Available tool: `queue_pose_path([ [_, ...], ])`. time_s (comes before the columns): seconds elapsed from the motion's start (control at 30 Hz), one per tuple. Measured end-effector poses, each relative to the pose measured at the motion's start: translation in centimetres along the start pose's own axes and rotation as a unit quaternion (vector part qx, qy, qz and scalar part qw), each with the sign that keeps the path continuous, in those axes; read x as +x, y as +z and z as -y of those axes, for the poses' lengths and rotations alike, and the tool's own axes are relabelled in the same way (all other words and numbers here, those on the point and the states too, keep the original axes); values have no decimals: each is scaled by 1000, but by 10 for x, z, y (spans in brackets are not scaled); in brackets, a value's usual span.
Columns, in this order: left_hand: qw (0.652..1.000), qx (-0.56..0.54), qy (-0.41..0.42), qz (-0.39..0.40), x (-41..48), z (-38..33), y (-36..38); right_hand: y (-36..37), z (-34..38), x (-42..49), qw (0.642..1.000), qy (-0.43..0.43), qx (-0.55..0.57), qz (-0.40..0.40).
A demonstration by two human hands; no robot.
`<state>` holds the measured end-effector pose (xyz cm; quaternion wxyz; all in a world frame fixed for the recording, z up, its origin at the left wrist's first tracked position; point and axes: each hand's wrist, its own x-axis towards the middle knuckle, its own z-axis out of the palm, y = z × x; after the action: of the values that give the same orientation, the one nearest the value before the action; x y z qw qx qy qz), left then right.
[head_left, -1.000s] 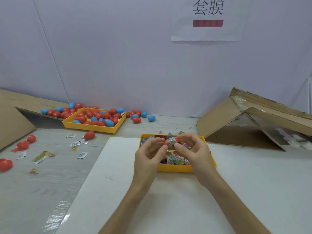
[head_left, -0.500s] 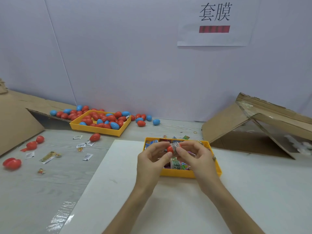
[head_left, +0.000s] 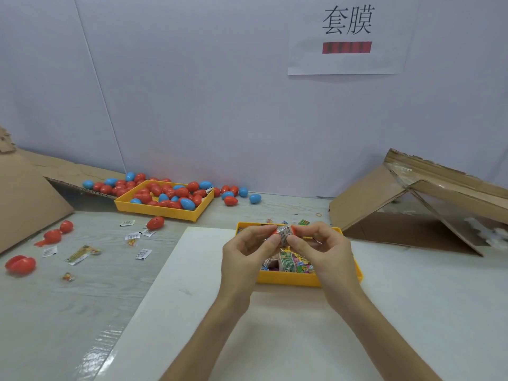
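left hand (head_left: 244,259) + right hand (head_left: 327,254) | still pinching red egg (head_left: 284,234) | above tray (head_left: 288,280)

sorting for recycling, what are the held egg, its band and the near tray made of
Egg: probably hard plastic, smooth glossy red shell. Band: seems thin printed film, creased with glints. Near tray: likely moulded plastic, even yellow, crisp straight walls.

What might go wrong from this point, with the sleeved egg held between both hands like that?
1. The red egg is only pinched by fingertips of the left hand and right hand; it may slip into the yellow tray or roll across the white board.
2. The printed sleeve wraps the egg's middle; further pushing could crumple, tear or skew it.
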<state>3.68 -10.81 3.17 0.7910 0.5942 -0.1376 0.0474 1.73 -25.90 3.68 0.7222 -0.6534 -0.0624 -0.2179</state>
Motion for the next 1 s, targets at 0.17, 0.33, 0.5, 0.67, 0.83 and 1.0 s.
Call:
queue_pose_path([
  [0.17, 1000, -13, -20, 17, 2, -3, -3, 2, -2, -2, 1000, -21, -3, 11],
  [0.33, 1000, 8, -13, 24, 0, -4, 0, 1, 4, -3, 999, -21, 9, 25],
  [0.5, 999, 35, 0, 20, -3, -4, 2, 4, 8, -3, 999, -19, -50, -4],
  [0.67, 999, -6, -27, 39, -1, -2, 1, 3, 5, -1, 999, -30, -24, -16],
  [0.83, 996, -66, -44, 30, 0, -4, 2, 5, 4, -2, 999, -33, -12, -13],
  [1.0, 995, -81, -47, 32, 2, -4, -1, 4, 9, -3, 1000, -11, 0, 11],
])
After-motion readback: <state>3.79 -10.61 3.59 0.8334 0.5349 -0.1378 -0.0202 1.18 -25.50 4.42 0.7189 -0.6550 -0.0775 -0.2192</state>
